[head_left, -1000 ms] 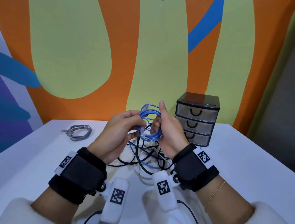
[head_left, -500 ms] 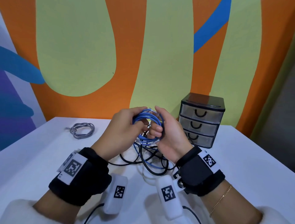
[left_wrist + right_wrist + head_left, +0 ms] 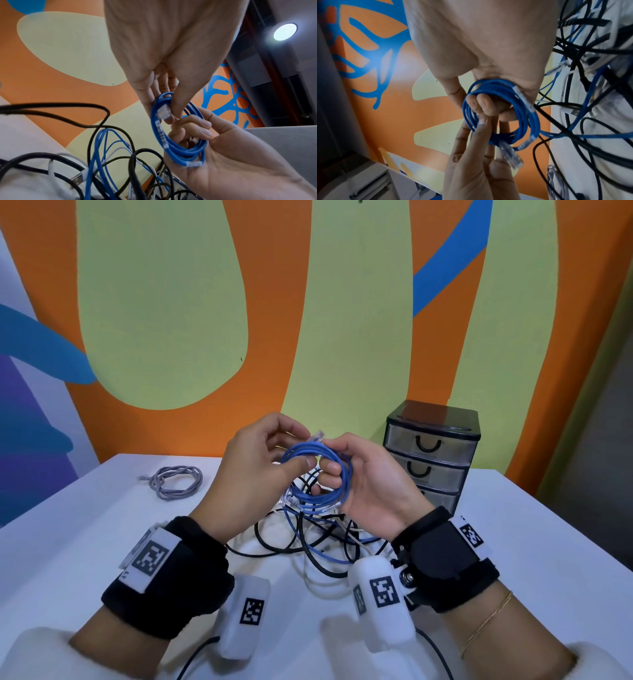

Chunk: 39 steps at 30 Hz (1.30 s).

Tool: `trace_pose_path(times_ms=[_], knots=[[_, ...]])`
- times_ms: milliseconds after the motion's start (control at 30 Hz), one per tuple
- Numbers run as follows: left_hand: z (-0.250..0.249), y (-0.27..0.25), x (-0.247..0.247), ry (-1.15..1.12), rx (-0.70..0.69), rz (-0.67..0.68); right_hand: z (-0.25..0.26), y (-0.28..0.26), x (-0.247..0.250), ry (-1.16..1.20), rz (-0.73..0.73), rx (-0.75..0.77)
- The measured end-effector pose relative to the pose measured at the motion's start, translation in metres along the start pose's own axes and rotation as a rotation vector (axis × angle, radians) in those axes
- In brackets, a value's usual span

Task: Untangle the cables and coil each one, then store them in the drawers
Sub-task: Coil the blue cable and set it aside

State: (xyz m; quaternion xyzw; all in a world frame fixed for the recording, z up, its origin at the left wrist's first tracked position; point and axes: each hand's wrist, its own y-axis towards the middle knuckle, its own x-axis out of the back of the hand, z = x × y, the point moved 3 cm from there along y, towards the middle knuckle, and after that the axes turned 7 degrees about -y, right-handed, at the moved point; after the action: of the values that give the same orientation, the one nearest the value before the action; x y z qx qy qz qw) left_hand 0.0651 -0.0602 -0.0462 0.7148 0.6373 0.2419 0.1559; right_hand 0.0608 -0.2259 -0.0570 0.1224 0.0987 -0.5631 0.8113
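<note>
A blue network cable (image 3: 337,491) is wound into a small coil and held above the table between both hands. My left hand (image 3: 301,448) pinches the coil's left side between thumb and fingers, close to a clear plug (image 3: 163,112). My right hand (image 3: 330,460) has its curled fingers (image 3: 485,104) through the ring, and the coil (image 3: 524,115) rests against its palm. A second clear plug (image 3: 511,157) sticks out of the coil by the left hand's fingers. Under the hands lies a tangle of black, white and blue cables (image 3: 308,546). The three-drawer unit (image 3: 431,453) stands at the right with every drawer closed.
A grey cable (image 3: 174,482), coiled, lies on the white table (image 3: 85,542) at the far left. A painted wall runs right behind the table. Black leads from the wrist cameras trail over the near edge.
The hands have drawn slightly apart, so the blue coil now shows as an open ring. A clear plug end now pokes up between the fingertips.
</note>
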Motion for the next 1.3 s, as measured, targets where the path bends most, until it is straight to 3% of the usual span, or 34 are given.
trace_pose_path(times_ms=[200, 367, 467, 667, 833, 933, 1033, 1133, 1200, 1300], knots=[[-0.002, 0.0, -0.001, 0.038, -0.015, -0.008, 0.0, 0.004, 0.004, -0.019, -0.112, 0.043], [0.005, 0.001, -0.001, -0.044, 0.163, 0.092, -0.006, 0.006, 0.003, -0.017, -0.199, 0.107], [0.005, 0.001, 0.0, -0.036, 0.221, 0.078, -0.007, 0.006, 0.002, 0.019, -0.213, 0.121], [0.004, -0.002, -0.001, -0.087, 0.277, 0.09, -0.009, 0.006, 0.0, 0.01, -0.267, 0.176], [0.008, 0.0, 0.003, -0.086, 0.286, 0.081, -0.009, 0.006, 0.001, 0.156, -0.259, 0.187], [0.012, 0.004, 0.011, 0.003, 0.222, 0.032, -0.011, 0.008, 0.001, 0.001, -0.313, 0.193], [0.013, 0.009, 0.02, 0.18, 0.124, -0.014, -0.01, 0.008, 0.003, -0.322, -0.389, 0.16], [0.015, 0.014, 0.034, 0.283, 0.076, -0.086, 0.0, 0.004, 0.009, -0.657, -0.464, 0.246], [0.016, 0.019, 0.048, 0.241, 0.089, -0.157, 0.004, 0.002, 0.014, -0.825, -0.447, 0.305], [0.023, 0.024, 0.084, 0.142, 0.178, -0.284, -0.003, 0.006, 0.022, -1.049, -0.353, 0.205]])
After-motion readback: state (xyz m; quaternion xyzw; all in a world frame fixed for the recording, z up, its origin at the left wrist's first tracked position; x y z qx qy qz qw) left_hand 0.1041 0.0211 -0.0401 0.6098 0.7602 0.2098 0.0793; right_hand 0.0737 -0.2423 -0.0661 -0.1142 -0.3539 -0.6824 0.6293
